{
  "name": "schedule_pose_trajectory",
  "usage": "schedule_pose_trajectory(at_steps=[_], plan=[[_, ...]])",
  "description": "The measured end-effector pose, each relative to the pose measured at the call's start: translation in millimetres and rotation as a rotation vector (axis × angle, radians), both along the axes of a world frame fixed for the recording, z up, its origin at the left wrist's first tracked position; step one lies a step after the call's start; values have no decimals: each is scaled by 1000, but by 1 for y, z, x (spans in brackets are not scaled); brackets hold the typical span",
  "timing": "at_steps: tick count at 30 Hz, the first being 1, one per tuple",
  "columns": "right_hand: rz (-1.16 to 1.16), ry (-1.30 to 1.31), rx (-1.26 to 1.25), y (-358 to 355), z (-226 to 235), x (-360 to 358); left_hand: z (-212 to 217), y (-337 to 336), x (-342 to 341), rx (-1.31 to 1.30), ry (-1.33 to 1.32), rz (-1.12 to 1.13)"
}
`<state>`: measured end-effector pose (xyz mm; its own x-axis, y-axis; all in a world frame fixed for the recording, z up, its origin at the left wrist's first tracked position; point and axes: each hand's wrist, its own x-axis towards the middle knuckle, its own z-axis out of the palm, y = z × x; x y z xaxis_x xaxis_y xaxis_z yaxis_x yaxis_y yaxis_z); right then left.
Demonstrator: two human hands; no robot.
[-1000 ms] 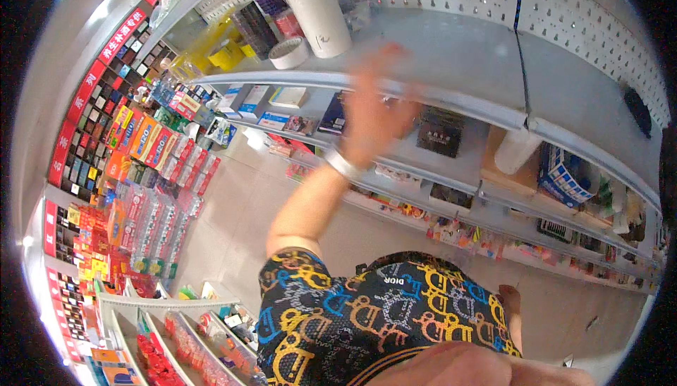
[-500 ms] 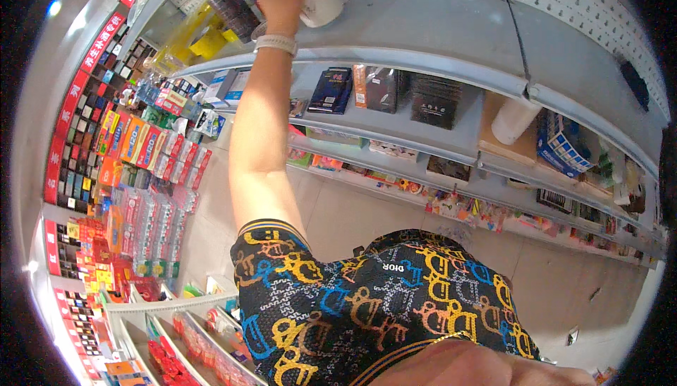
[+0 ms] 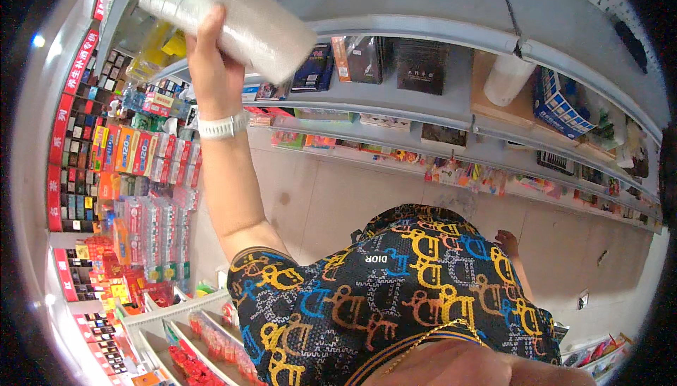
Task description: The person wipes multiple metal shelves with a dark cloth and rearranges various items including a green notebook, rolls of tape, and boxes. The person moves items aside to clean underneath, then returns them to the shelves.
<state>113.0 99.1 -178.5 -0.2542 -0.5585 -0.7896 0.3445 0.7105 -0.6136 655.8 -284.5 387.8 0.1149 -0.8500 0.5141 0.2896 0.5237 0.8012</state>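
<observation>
My left hand [image 3: 214,68], wearing a white watch strap [image 3: 223,125], is closed round a long white plastic-wrapped stack of what look like disposable cups [image 3: 264,29]. The stack tilts, its upper end to the left, in front of the shelf edge. My thumb lies over its near side; the other fingers are mostly hidden behind it. My right hand [image 3: 506,240] hangs low beside my body on the right, small and dark, with its fingers unclear. It is nearest to the floor and touches nothing I can see.
A grey shelf [image 3: 409,5] runs across the top. Below it stand dark boxed notebooks [image 3: 421,65], a white roll [image 3: 509,79] and a blue box [image 3: 564,104]. Packaged goods [image 3: 134,149] fill the left side. A divided display bin [image 3: 201,319] stands at lower left.
My left hand has brought the white stack down and left, off the upper shelf area and out past its edge. My right hand has come into view on the right.
</observation>
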Motion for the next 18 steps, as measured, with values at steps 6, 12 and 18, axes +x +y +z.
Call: schedule_pose_trajectory(at_steps=[6, 12, 18], plan=[[89, 90, -9, -8, 16, 16, -124, 87, -8, -79, -693, 347], [172, 76, -44, -6, 4, 13, -237, 46, -58, 363, -450, -15], [172, 118, 54, -31, 48, 26, -285, -32, -91, 125, -467, 80]])
